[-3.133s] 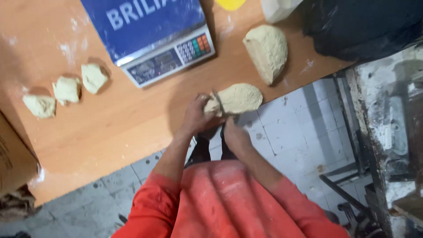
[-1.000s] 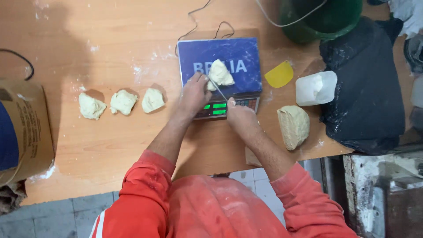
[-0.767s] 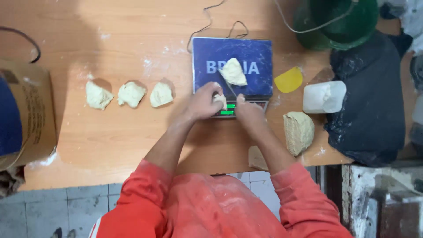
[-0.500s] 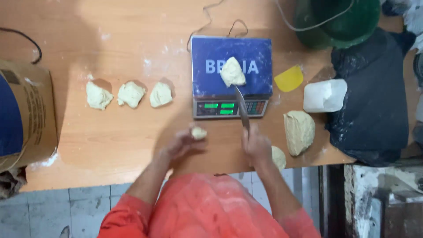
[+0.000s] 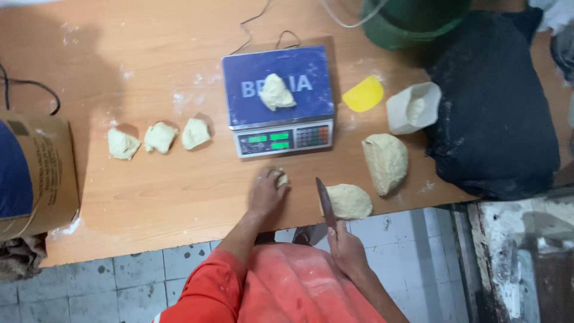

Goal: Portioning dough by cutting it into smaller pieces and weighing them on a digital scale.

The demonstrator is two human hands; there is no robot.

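Observation:
My left hand rests on the wooden table in front of the scale, closed around a small scrap of dough. At the table's near edge my right hand grips a knife whose blade points up beside a flat dough lump. A larger dough lump lies just right of it. One dough piece sits on the blue platform of the digital scale. Three portioned dough pieces lie in a row left of the scale.
A cardboard box stands at the left edge. A yellow scraper, a white container, a black bag and a green bucket occupy the right and back. Tiled floor lies below the table edge.
Both hands have drawn back from the scale toward the table's near edge. The left hand carried a small dough scrap off the scale; the knife now sits beside the flat dough lump.

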